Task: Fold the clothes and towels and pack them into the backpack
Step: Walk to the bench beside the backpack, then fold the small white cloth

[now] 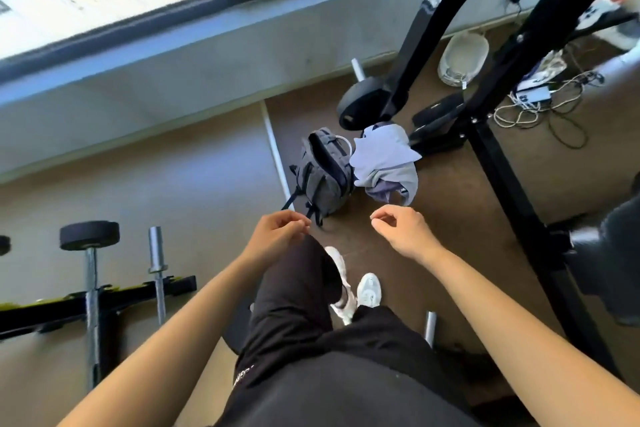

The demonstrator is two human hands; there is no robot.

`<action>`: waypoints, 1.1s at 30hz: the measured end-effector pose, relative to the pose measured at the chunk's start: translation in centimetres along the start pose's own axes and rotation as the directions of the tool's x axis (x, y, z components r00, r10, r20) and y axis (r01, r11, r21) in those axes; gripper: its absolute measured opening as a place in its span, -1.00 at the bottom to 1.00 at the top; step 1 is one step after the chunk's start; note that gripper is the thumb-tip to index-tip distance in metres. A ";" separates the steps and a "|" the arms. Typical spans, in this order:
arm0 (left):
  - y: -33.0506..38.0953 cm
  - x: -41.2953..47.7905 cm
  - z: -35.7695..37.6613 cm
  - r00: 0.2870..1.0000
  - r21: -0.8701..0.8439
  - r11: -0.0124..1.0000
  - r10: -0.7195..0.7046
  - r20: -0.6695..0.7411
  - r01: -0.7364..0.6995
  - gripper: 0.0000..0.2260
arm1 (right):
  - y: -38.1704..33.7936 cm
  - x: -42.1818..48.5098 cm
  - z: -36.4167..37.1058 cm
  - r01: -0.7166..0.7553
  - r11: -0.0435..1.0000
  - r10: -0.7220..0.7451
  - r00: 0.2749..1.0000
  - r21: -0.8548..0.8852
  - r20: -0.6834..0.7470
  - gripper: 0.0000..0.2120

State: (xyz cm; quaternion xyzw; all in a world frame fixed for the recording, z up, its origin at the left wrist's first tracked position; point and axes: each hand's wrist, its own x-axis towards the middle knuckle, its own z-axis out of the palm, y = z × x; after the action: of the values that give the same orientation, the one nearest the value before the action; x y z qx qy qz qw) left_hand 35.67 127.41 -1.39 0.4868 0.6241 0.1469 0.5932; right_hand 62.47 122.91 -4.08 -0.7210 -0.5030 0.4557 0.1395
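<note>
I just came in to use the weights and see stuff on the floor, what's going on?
A person in black trousers stands over a grey fabric backpack lying on the brown floor, its top apparently unzipped. Right beside it sits a crumpled heap of pale grey and lilac clothes, not yet folded. The left hand and right hand hover in front, fingers loosely curled, holding nothing.

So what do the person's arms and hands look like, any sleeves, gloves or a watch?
The left hand and right hand wear no gloves, and no watch, bracelet or ring shows. Both arms are bare right down to the frame edge, so no sleeves come into view.
</note>
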 end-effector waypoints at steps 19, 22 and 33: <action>-2.2 36.7 -8.0 0.902 0.412 0.906 -0.092 0.421 -0.100 -0.85 | -2.9 26.9 15.0 -0.363 0.897 0.388 0.920 0.252 -0.053 -0.89; -5.8 41.7 -7.2 0.883 0.468 0.863 -0.059 0.465 -0.189 -0.86 | -0.7 31.7 19.6 -0.364 0.895 0.389 0.920 0.259 -0.054 -0.86; -20.7 44.8 -2.0 0.830 0.312 0.844 0.244 0.502 -0.437 -0.86 | 9.5 33.1 23.2 0.074 0.935 0.276 0.462 0.347 -0.843 -0.69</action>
State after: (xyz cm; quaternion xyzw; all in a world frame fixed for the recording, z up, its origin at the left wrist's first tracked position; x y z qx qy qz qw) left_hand 32.97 153.27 -43.40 0.7269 0.3895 0.0024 0.5656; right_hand 52.24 140.79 -40.12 -0.8454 -0.2286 0.1042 0.4713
